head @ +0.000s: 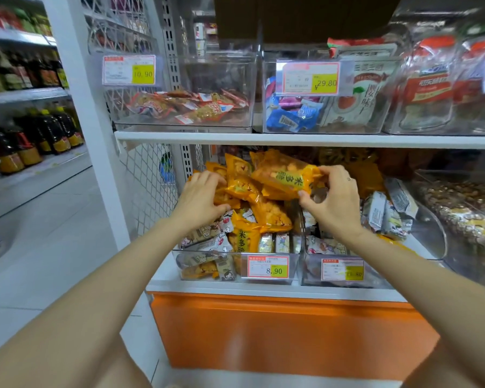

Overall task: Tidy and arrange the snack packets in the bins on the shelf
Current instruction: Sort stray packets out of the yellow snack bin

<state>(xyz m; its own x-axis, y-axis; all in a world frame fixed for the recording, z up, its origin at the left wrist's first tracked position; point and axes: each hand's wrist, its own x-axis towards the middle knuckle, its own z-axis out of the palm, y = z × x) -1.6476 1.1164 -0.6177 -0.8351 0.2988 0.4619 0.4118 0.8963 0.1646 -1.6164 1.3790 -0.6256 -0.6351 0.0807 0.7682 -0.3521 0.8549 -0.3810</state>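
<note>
Orange snack packets (284, 177) heaped in clear bin (235, 266).

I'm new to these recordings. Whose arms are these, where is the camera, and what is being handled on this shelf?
There is no machine here. The single picture comes from a camera worn on a person's head, looking forward and down, so the two bare arms reaching in are the wearer's own. They stand at a shop shelf that holds clear plastic bins of snacks. The left hand grips the pile of orange packets heaped in the lower bin, the one with the 8.90 price tag. The right hand pinches one orange packet by its end, raised above that bin. White printed packets lie mixed in with the orange ones. The shelf above has more bins, with red and white packets and blue packets.
</note>
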